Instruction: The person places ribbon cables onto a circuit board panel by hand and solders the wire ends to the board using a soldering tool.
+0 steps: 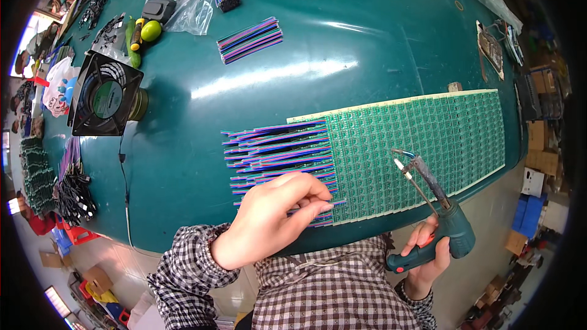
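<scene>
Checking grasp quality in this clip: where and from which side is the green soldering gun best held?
By the pistol grip at its lower end, coming from below, at the table's near edge. The soldering gun points its hot metal tip up over the green circuit panel, so only the handle looks safe; the right hand wraps it there.

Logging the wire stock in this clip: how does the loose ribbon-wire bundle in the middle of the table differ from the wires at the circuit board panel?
The loose ribbon-wire bundle lies alone, one tidy slanted stack, untouched. The wires at the green circuit board panel fan out in staggered rows from the green circuit board panel, with the left hand pinching the lowest row. Both are multicoloured strips.
</scene>
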Demonstrator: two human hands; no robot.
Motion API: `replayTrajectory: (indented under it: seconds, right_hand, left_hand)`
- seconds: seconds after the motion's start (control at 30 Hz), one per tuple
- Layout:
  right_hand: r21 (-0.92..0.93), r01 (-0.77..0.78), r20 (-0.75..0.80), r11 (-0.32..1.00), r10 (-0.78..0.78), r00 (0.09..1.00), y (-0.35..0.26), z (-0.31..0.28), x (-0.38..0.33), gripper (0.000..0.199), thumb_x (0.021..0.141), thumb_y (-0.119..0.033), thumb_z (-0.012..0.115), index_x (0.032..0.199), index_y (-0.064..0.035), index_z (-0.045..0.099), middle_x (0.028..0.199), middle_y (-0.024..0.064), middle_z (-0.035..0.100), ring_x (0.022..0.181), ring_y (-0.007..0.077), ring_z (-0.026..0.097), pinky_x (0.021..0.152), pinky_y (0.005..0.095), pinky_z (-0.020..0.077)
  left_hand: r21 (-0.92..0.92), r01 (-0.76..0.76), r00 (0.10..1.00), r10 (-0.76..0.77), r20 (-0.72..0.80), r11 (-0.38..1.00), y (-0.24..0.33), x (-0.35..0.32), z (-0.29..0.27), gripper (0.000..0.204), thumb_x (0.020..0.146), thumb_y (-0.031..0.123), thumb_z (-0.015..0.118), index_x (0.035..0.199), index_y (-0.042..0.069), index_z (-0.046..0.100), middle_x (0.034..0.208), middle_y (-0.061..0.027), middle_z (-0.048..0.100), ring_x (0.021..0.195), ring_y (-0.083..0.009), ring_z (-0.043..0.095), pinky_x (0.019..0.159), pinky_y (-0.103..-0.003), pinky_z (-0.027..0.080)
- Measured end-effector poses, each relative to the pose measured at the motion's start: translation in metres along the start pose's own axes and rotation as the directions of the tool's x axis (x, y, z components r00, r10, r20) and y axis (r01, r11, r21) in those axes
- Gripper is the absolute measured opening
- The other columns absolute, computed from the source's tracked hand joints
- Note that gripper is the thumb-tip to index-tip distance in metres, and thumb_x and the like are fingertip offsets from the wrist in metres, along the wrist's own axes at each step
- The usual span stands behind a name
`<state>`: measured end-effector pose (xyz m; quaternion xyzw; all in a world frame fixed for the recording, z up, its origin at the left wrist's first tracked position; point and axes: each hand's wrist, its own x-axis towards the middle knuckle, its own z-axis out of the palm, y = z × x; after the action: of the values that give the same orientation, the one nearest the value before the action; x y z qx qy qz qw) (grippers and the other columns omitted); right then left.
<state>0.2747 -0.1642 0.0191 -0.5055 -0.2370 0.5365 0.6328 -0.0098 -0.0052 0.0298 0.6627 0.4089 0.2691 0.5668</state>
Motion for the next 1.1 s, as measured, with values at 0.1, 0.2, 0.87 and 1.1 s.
replayTrajectory:
  seconds: [0.1, 0.2, 0.87, 1.1]
  right_hand:
    - [0.008, -0.001, 0.004, 1.0, 0.001, 1.0, 0.0, 0.001, -0.001, 0.067, 0.101, -0.044, 0.064, 0.138, 0.0092, 0.049, 0.089, 0.011, 0.063, 0.08, 0.0251, 0.07, 0.062, 0.0383, 0.0662]
    - [-0.001, -0.005, 0.0, 1.0, 0.005, 1.0, 0.0, 0.001, -0.001, 0.067, 0.101, -0.045, 0.065, 0.139, 0.0087, 0.049, 0.089, 0.0106, 0.063, 0.079, 0.0252, 0.07, 0.061, 0.0381, 0.0659]
    - [-0.071, -0.097, -0.04, 0.993, 0.095, 0.995, 0.002, -0.005, -0.04, 0.068, 0.098, -0.044, 0.068, 0.138, 0.0086, 0.051, 0.103, 0.0162, 0.065, 0.102, 0.0322, 0.07, 0.074, 0.0458, 0.0681]
    - [-0.295, -0.204, 0.023, 0.934, 0.22, 0.975, -0.007, 0.001, -0.057, 0.071, 0.099, -0.045, 0.066, 0.137, 0.0117, 0.049, 0.113, 0.0182, 0.065, 0.114, 0.0324, 0.067, 0.09, 0.0462, 0.0633]
  left_hand:
    - [0.431, -0.107, 0.994, 0.102, 0.034, 0.896, 0.003, 0.0, 0.006, 0.013, 0.091, 0.004, 0.075, 0.103, 0.004, 0.07, 0.091, -0.0083, 0.068, 0.08, -0.0274, 0.072, 0.066, -0.036, 0.057]
    - [0.529, -0.129, 0.992, 0.116, 0.058, 0.839, 0.0, -0.002, 0.015, 0.013, 0.091, 0.007, 0.075, 0.102, 0.008, 0.07, 0.091, -0.0071, 0.061, 0.079, -0.0284, 0.068, 0.066, -0.038, 0.056]
    - [0.795, -0.449, 0.825, 0.53, 0.194, 0.408, -0.019, -0.014, 0.03, 0.033, 0.078, 0.006, 0.074, 0.11, -0.003, 0.074, 0.103, -0.0103, 0.067, 0.086, -0.0214, 0.069, 0.072, -0.03, 0.058]
    - [0.803, -0.443, 0.822, 0.539, 0.185, 0.399, -0.022, -0.013, 0.035, 0.032, 0.078, 0.006, 0.074, 0.109, -0.002, 0.075, 0.104, -0.0101, 0.067, 0.085, -0.0206, 0.068, 0.068, -0.028, 0.056]
